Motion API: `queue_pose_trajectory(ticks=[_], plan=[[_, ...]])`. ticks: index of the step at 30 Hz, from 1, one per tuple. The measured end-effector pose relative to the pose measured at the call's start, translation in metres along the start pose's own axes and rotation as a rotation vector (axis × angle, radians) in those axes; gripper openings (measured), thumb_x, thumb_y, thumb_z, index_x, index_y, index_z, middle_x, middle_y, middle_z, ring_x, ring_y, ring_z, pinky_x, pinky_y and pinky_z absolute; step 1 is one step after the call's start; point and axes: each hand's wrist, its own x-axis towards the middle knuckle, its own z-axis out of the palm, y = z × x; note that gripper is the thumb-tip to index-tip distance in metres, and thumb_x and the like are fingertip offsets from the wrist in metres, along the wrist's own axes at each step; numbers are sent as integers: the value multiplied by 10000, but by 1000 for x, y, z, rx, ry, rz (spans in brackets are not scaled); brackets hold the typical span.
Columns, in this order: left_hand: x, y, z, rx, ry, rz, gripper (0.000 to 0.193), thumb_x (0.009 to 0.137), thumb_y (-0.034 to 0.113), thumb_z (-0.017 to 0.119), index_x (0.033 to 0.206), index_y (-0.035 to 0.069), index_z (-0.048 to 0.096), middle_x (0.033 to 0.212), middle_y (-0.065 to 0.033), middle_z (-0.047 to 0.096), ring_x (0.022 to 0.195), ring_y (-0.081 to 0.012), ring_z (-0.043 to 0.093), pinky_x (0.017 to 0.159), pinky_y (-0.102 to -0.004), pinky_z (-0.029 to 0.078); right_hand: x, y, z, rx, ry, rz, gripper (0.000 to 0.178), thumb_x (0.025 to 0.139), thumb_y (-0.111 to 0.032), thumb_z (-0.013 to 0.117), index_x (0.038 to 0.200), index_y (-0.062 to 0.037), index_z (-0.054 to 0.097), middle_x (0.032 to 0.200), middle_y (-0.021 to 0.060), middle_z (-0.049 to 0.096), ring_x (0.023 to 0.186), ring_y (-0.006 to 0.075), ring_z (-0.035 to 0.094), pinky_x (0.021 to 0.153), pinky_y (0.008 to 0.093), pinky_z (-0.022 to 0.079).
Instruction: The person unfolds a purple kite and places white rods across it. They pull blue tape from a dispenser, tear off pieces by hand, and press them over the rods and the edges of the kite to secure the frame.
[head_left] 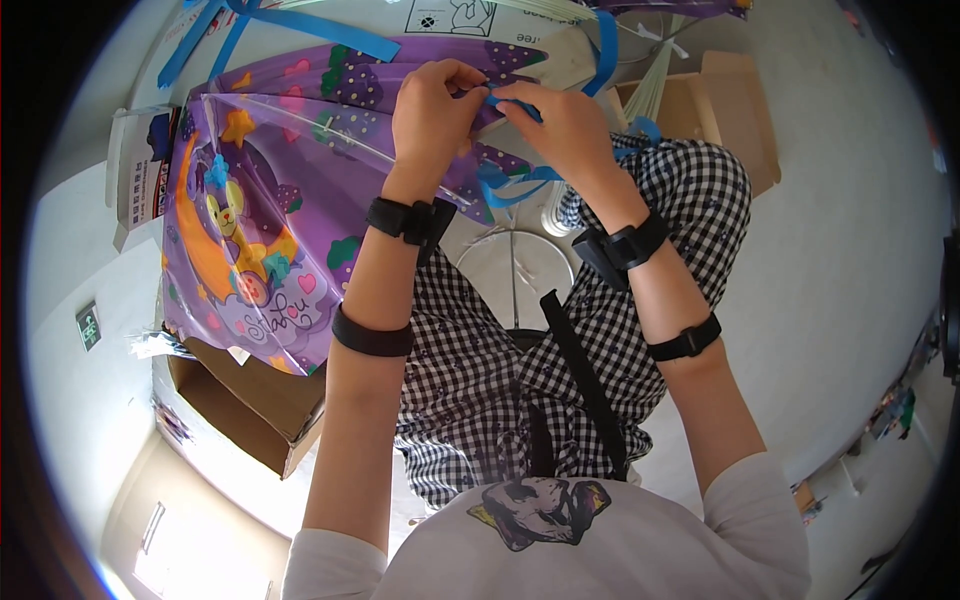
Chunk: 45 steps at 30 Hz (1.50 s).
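Note:
My left hand [437,112] and my right hand [562,128] meet at the top middle, fingertips pinched together on a narrow blue strip [498,99]. More of the same blue ribbon [490,185] loops beneath my right hand. A glossy purple plastic sheet [310,195], printed with a cartoon animal on an orange moon, stars and hearts, hangs to the left of my left hand and passes behind it. A thin pale rod [340,145] runs along the sheet, its end close below my left wrist. What exactly lies between the fingertips is too small to make out.
Long blue ribbons [320,30] cross the top over a white printed carton. Pale thin rods [655,85] stand in front of an open cardboard box [745,120] at the right. Another brown box [250,400] sits lower left. A round metal stand [515,265] is between my knees.

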Motion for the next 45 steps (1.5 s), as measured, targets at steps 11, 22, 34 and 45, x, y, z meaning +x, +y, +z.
queue_pose_trajectory(ticks=[11,22,34,45], plan=[[8,-1,-16,-35,-90,21,178,859,66,651,1020,-1,686,818,-61,675,623,-121,644,547,-248,500,-1,2,10,38,43,0,168,936,-233,628,1049,-177,739,710,55,690,547,177,635,501,311,446],[83,82,-80,251,47,234,235,847,68,633,1065,21,705,890,-74,719,805,-117,671,702,-238,509,-4,3,6,73,151,-12,127,896,-194,649,991,-161,726,748,72,704,644,258,673,555,377,511],[179,57,-95,-1142,270,-626,169,911,144,631,959,-17,616,887,-98,641,830,-236,653,730,-397,550,-1,-9,5,103,55,38,140,883,-165,682,1005,-124,736,791,61,726,628,219,683,546,317,517],[200,83,-99,-365,319,-328,312,848,274,708,753,-5,605,634,-56,581,440,-125,454,398,-290,334,-1,-7,5,75,87,27,127,878,-161,685,984,-115,738,775,64,721,610,217,674,530,317,508]])
